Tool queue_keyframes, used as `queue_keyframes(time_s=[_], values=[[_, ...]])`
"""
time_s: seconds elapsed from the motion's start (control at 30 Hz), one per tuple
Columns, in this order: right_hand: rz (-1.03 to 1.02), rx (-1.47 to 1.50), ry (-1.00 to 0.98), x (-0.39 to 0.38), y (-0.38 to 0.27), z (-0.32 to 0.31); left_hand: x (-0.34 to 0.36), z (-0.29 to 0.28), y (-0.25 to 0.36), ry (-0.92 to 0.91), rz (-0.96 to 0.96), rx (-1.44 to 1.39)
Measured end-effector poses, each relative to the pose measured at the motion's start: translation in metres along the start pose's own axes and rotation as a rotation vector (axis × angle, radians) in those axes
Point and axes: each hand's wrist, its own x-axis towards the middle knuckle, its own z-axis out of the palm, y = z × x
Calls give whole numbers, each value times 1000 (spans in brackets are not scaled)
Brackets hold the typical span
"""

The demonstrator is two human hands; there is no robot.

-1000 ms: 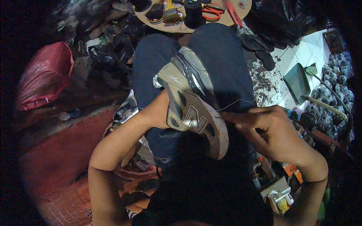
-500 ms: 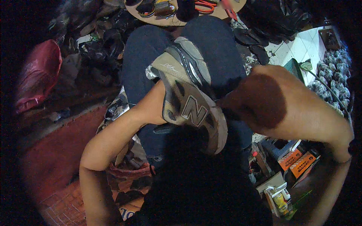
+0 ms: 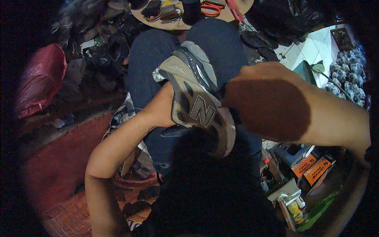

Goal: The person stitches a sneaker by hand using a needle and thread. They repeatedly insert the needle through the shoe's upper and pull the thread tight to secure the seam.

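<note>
A grey-beige sneaker (image 3: 193,89) with a large letter on its side lies tilted over my lap, its sole turned to the right. My left hand (image 3: 165,106) reaches inside through the shoe's opening and holds it from within, so its fingers are hidden. Close against the sole edge is my right hand (image 3: 252,96), closed and partly in deep shadow. Whatever its fingers grip is too dark to make out. My knees (image 3: 215,43) in dark trousers are under the shoe.
Ahead of my knees, a round board (image 3: 185,24) bears red-handled scissors (image 3: 212,8) and small tins. A red plastic bag (image 3: 43,79) is at left. Orange boxes (image 3: 314,170) and an open carton (image 3: 290,201) stand at lower right. Dark shoes (image 3: 258,41) lie beyond my right knee.
My right hand has shifted a little left, nearer the sole edge, and its forearm has swung up slightly. The sneaker and my left hand have hardly moved.
</note>
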Motion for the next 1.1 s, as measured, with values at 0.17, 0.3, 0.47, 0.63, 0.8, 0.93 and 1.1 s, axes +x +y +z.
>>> queue_keyframes(time_s=[0.17,0.3,0.47,0.63,0.8,0.93,1.1], values=[[-125,360,244,-4,19,13,0,-3,-1,-42,-93,-29],[25,553,-14,-2,31,19,-3,-6,-1,-49,-96,55],[-84,256,106,-1,23,16,-4,-2,-3,-51,-205,-157],[-213,105,77,11,20,8,-6,2,-4,-45,-233,-86],[-170,119,23,19,19,17,3,6,-1,-55,-313,-739],[-69,107,42,22,4,25,20,3,4,-151,-655,-901],[105,-76,-59,14,-12,21,17,6,26,-35,-265,-190]])
